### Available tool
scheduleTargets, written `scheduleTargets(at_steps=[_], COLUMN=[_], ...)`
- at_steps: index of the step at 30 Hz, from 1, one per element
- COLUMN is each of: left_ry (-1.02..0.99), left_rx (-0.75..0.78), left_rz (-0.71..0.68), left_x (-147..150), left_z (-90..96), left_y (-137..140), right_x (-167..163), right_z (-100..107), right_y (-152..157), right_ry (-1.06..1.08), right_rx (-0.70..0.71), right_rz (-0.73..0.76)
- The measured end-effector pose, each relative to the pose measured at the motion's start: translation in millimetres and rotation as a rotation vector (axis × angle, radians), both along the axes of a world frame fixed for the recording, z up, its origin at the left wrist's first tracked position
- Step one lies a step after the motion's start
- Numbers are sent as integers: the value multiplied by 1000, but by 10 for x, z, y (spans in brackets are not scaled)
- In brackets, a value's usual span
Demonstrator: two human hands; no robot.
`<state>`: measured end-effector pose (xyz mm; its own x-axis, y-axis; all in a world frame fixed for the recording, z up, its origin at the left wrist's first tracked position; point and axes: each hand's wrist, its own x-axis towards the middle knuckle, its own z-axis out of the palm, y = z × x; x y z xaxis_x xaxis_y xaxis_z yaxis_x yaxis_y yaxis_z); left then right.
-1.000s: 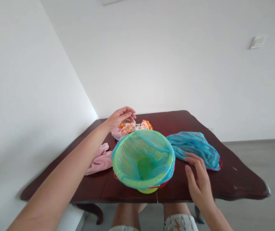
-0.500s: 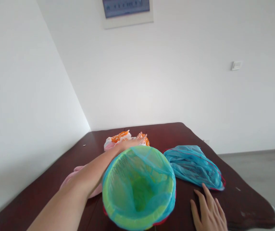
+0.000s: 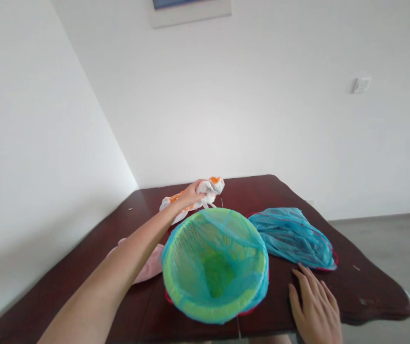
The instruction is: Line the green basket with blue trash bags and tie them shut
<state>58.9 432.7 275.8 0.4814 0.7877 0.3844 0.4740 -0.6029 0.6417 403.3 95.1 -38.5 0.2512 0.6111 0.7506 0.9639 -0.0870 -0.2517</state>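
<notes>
White walls (image 3: 255,105) meet behind a dark red-brown wooden table (image 3: 251,191). Beyond a perforated green plastic basket lined with translucent blue film (image 3: 215,308), the left hand (image 3: 192,193) has its fingers closed on a crumpled white-and-orange plastic bag (image 3: 211,187). The right hand (image 3: 316,306), fingers moderately spread, lies just beside a translucent blue, red-corded plastic bag (image 3: 294,239). A pink cloth (image 3: 151,265) lies left of the basket.

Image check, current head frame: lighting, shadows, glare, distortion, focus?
Head view: diffuse light, brightest mid back wall; head view: faint, soft-edged shadow on the left wall; head view: no strong glare on the table; head view: wide-angle stretch, near forearm looks oversized; head view: slightly soft around the left hand, print on its white-and-orange bag unreadable.
</notes>
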Motion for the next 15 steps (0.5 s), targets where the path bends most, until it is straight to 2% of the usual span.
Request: scheduleTargets(at_steps=[2,4,6,8,10,11,13,15], left_ry=[-130,-243,-362,-350,-147,20,312,520], left_rx=[-8,7,42,43,19,16,21,-48], left_rz=[49,66,6,-121,-256,-331,-427,-499], left_x=[-174,-436,-697,-860,-880,-839,-697,-524], left_z=[190,453,739,977,1107,1119,1036,846], left_y=[12,-97,-362,-759,-1204,-1408,-1719,-1867], right_x=[-5,-7,-8,-11,-15,-16,-19,-21], right_z=[36,63,85,103,117,123,132,139], right_y=[-1,-6,-11,-15,-17,-17,-19,-21], right_ry=[-9,-16,-19,-19,-18,-16,-8,1], right_rx=[-9,-22,-31,-38,-48,-55,-68,-79], right_rz=[-2,0,1,2,-2,-5,-6,-6])
